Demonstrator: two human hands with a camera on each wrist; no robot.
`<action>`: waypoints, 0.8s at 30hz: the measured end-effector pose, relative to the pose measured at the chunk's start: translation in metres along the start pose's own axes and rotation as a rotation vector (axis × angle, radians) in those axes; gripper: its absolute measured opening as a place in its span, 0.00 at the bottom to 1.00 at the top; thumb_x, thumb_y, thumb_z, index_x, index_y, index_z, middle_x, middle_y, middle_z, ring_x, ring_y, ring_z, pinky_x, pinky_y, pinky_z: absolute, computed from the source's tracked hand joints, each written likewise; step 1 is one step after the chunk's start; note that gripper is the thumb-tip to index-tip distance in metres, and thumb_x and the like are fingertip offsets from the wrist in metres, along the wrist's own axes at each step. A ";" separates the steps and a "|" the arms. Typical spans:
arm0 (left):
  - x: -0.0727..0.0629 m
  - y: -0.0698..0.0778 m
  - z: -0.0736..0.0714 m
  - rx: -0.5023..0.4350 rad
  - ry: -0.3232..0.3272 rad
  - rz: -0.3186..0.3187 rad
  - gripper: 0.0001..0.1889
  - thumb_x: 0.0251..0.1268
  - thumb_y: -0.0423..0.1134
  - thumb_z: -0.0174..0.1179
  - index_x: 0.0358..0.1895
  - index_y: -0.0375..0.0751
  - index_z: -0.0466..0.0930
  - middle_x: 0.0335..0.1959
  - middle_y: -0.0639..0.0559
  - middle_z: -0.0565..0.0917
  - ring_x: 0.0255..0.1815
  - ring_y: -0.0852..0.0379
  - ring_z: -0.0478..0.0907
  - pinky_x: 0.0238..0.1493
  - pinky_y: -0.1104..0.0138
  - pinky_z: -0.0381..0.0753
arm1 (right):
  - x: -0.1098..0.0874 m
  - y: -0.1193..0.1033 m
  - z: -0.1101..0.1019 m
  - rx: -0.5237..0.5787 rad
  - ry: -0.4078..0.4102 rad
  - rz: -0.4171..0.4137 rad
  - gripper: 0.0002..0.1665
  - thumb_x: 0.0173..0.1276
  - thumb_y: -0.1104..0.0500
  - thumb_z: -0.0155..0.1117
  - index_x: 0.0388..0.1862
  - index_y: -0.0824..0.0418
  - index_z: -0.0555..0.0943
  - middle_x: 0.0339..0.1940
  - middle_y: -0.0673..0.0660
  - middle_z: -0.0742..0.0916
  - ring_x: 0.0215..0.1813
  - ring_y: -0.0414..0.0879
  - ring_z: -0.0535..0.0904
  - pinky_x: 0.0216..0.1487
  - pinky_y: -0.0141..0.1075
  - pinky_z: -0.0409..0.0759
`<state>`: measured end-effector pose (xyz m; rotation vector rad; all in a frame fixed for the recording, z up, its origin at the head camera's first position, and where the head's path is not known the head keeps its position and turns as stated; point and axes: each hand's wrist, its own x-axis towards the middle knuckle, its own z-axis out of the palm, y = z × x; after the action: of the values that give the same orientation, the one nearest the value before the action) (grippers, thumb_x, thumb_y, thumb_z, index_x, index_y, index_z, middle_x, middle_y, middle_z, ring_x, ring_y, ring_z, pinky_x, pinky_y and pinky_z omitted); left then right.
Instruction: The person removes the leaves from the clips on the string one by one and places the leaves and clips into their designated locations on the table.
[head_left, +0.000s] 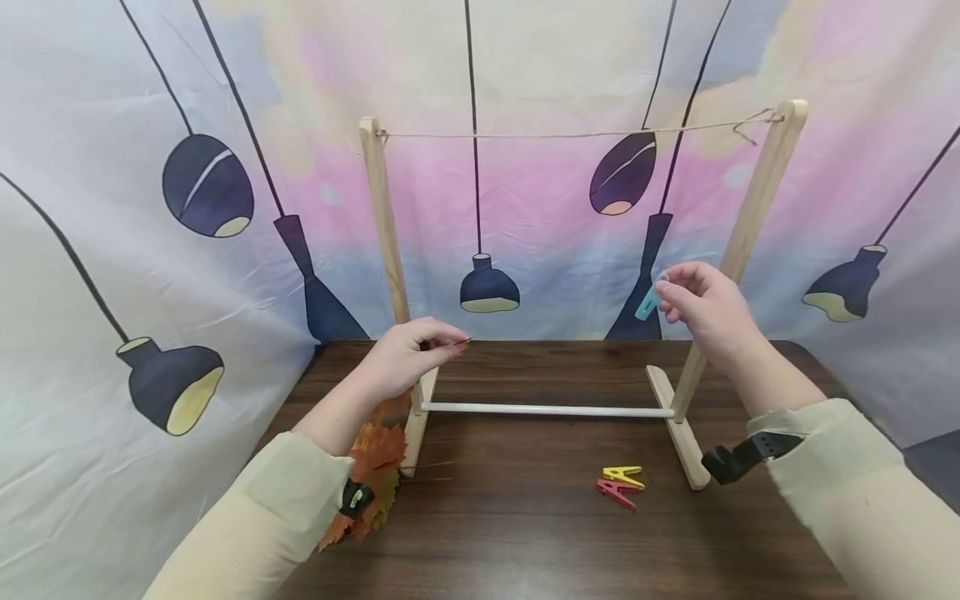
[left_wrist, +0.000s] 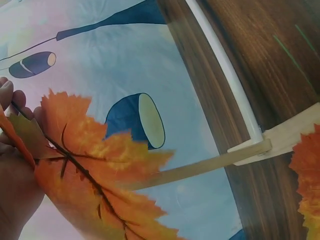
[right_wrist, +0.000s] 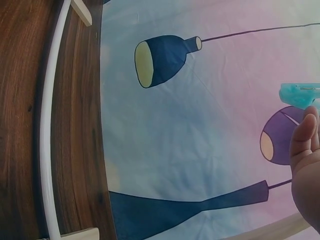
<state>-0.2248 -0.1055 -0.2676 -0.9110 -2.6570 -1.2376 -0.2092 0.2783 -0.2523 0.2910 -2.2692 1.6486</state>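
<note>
My left hand [head_left: 408, 354] pinches the dark stem of an orange maple leaf [left_wrist: 107, 165], which hangs below the fingers in the left wrist view. From the head, the hand and forearm mostly hide this leaf. Between the thumb and fingers of my right hand [head_left: 708, 308] is a light blue clothespin [head_left: 648, 303], held in the air by the right post of a wooden frame [head_left: 757, 212]. A string [head_left: 540, 135] runs across the top of that frame, above both hands. On the table lie a yellow clothespin [head_left: 622, 475] and a red clothespin [head_left: 617, 490], close together.
More orange and yellow leaves [head_left: 375, 467] lie on the dark wooden table [head_left: 525, 533] by the frame's left foot. A white bar [head_left: 547, 410] joins the posts low down. Behind stands a cloth backdrop [head_left: 555, 225] with painted lamps.
</note>
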 end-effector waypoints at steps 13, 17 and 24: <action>-0.012 -0.011 -0.001 0.020 0.002 -0.036 0.10 0.66 0.36 0.58 0.48 0.45 0.84 0.39 0.54 0.79 0.34 0.55 0.72 0.35 0.62 0.73 | -0.005 0.007 0.005 -0.024 -0.007 0.016 0.11 0.71 0.54 0.55 0.46 0.58 0.70 0.34 0.47 0.77 0.35 0.40 0.75 0.36 0.27 0.76; -0.017 -0.018 -0.001 0.030 0.007 -0.060 0.11 0.66 0.36 0.58 0.48 0.45 0.84 0.39 0.54 0.79 0.34 0.55 0.71 0.35 0.62 0.72 | -0.007 0.011 0.005 0.021 -0.010 0.016 0.10 0.71 0.56 0.56 0.46 0.59 0.70 0.32 0.46 0.77 0.32 0.39 0.75 0.35 0.27 0.75; -0.023 -0.028 0.001 0.031 0.022 -0.095 0.11 0.66 0.36 0.58 0.48 0.44 0.84 0.38 0.54 0.79 0.34 0.54 0.70 0.35 0.62 0.71 | -0.011 0.021 0.007 0.021 -0.018 0.013 0.11 0.71 0.56 0.55 0.46 0.61 0.69 0.32 0.48 0.77 0.32 0.38 0.75 0.35 0.27 0.75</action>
<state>-0.2209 -0.1303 -0.2940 -0.7714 -2.7232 -1.2139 -0.2070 0.2783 -0.2766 0.2980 -2.2732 1.6839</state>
